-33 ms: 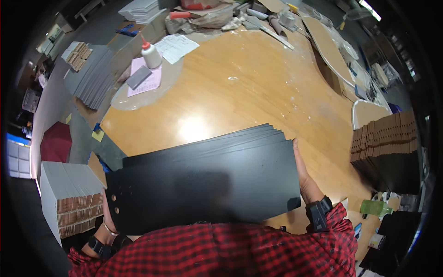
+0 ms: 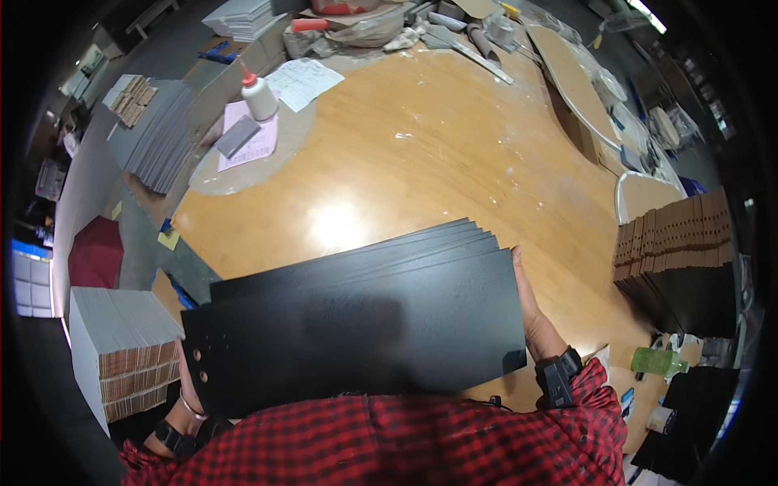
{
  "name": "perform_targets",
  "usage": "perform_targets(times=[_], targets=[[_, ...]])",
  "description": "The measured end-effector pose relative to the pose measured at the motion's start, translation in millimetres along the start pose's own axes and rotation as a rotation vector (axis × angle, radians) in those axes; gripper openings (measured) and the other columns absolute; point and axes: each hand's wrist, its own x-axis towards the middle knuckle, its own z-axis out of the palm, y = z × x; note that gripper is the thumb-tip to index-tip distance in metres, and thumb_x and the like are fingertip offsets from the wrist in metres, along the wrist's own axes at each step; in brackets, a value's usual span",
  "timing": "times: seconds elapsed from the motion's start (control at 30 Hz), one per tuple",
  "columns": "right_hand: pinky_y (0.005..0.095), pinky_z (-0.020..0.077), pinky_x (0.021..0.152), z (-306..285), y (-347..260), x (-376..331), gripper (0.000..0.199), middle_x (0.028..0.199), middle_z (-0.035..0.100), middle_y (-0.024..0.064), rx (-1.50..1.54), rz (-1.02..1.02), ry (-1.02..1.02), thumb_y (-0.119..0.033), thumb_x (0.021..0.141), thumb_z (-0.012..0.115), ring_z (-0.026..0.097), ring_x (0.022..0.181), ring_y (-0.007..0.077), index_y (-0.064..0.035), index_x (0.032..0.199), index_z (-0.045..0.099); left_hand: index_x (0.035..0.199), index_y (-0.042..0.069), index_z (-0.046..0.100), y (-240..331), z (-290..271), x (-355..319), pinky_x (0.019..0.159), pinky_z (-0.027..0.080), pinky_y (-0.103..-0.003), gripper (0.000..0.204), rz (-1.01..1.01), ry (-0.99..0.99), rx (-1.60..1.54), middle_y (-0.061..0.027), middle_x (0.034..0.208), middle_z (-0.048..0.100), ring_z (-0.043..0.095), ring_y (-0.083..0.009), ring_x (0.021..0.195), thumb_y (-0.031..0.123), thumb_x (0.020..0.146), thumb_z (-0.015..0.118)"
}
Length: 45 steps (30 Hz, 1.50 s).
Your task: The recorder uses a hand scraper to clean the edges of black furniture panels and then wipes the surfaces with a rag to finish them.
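Observation:
A fanned stack of black panels lies across the front of my body, tilted, with its right end higher than its left. Two round holes and some smaller ones show near the left end of the top panel. At that end my left hand grips the edge, its fingers mostly hidden under the panels. My right hand holds the opposite short edge, with the thumb up along the side and the other fingers out of sight. Behind the stack spreads the wooden tabletop.
To the left stands a block of grey-faced boards. On the right is a tall stack of brown-edged black panels, with a green bottle nearer me. A white glue bottle with a red tip and papers lie far left.
The whole view has shifted very slightly. Both hands keep the same hold on the black panels, whose left end sits a touch lower in the picture.

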Motion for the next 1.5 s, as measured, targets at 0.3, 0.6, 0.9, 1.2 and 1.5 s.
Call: perform_targets(times=[0.3, 0.6, 0.9, 1.2, 1.5], targets=[[0.0311, 0.0465, 0.079, 11.4, -25.2, 14.8, 0.065, 0.102, 0.057, 0.009, -0.024, 0.294, 0.181, -0.059, 0.089, 0.031, 0.055, 0.089, 0.0183, -0.0032, 0.115, 0.052, 0.129, 0.01, 0.043, -12.3, 4.4, 6.5, 0.094, 0.042, -0.039, 0.061, -0.065, 0.01, 0.022, -0.009, 0.124, 0.05, 0.05, -0.0238, 0.111, 0.055, 0.09, 0.031], [0.0305, 0.0493, 0.068, -4.9, -21.9, 11.6, 0.045, 0.09, 0.06, 0.0053, 0.205, 0.33, 0.094, -0.044, 0.093, 0.037, 0.057, 0.077, 0.0171, -0.0043, 0.105, 0.056, 0.126, 0.007, 0.044, -15.0, -1.4, 27.4, 0.092, 0.043, -0.036, 0.058, -0.08, -0.047, -0.011, -0.0093, 0.121, 0.052, 0.052, -0.0221, 0.108, 0.051, 0.091, 0.033], [0.0281, 0.0468, 0.072, -36.0, -17.0, 21.3, 0.04, 0.096, 0.058, 0.0042, 0.184, 0.148, 0.094, -0.038, 0.093, 0.04, 0.055, 0.084, 0.0147, -0.0046, 0.113, 0.052, 0.124, 0.005, 0.046, 12.3, -16.0, 72.4, 0.089, 0.045, -0.033, 0.055, 0.006, -0.271, -0.033, -0.0096, 0.118, 0.054, 0.054, -0.0204, 0.105, 0.047, 0.092, 0.036], [0.0275, 0.043, 0.08, -63.3, -34.9, 22.3, 0.04, 0.106, 0.054, 0.0044, -0.224, -0.171, 0.257, -0.031, 0.092, 0.043, 0.052, 0.094, 0.0143, -0.0047, 0.122, 0.044, 0.122, 0.003, 0.047, 37.9, -22.2, 135.8, 0.086, 0.047, -0.031, 0.052, 0.021, -0.635, -0.059, -0.0095, 0.114, 0.056, 0.056, -0.0189, 0.101, 0.044, 0.093, 0.037], [0.0263, 0.0406, 0.086, -87.0, 5.1, 1.7, 0.042, 0.112, 0.051, 0.0042, -0.08, -0.269, 0.273, -0.022, 0.091, 0.045, 0.049, 0.1, 0.014, -0.0052, 0.129, 0.037, 0.119, 0.003, 0.049, 10.7, 26.3, 79.1, 0.08, 0.05, -0.029, 0.049, 0.165, -0.324, 0.037, -0.0079, 0.107, 0.059, 0.058, -0.0181, 0.096, 0.042, 0.094, 0.036]])
